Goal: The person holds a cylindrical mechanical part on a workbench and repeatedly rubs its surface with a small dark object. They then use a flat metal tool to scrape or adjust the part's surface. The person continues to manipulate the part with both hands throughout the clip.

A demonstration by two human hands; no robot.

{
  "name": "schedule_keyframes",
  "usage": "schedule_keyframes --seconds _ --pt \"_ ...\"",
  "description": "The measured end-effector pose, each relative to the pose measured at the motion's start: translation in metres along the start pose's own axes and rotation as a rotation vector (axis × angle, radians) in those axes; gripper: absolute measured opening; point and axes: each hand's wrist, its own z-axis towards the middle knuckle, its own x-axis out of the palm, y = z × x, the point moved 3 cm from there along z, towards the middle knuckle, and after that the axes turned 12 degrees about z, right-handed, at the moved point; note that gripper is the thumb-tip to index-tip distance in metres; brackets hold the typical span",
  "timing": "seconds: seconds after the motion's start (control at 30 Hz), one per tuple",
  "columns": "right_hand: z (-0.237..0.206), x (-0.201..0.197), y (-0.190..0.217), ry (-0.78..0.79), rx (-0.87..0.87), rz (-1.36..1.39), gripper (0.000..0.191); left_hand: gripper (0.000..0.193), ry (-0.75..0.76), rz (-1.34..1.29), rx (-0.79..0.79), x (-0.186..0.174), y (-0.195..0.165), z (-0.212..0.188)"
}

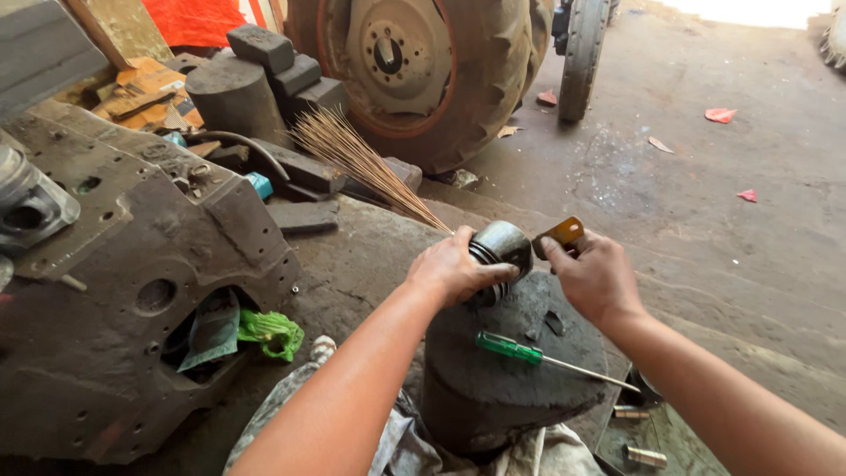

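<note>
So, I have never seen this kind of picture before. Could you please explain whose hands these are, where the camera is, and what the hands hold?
There is one picture, taken by a camera worn on a person's head and looking down at that person's own two bare arms. No machine is involved.

The left hand grips a shiny metal piston, which rests on a dark, greasy block. The right hand holds a tool with an amber handle close to the piston; its tip is hidden.

On the block lies a green-handled screwdriver. To the left sits a big, dirty engine block with a green rag in one opening. Behind it are a straw broom and a large tractor wheel on the concrete floor.
</note>
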Motion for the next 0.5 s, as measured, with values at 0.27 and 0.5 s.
schedule_keyframes --seconds 0.27,0.5 --pt "0.014 -0.018 -0.001 -0.081 -0.212 0.264 0.028 0.099 -0.132 0.027 0.106 0.003 -0.007 -0.005" --pt "0.000 0.000 0.023 -0.063 -0.244 0.132 0.030 0.108 -0.087 0.117 0.092 0.005 -0.008 -0.004"
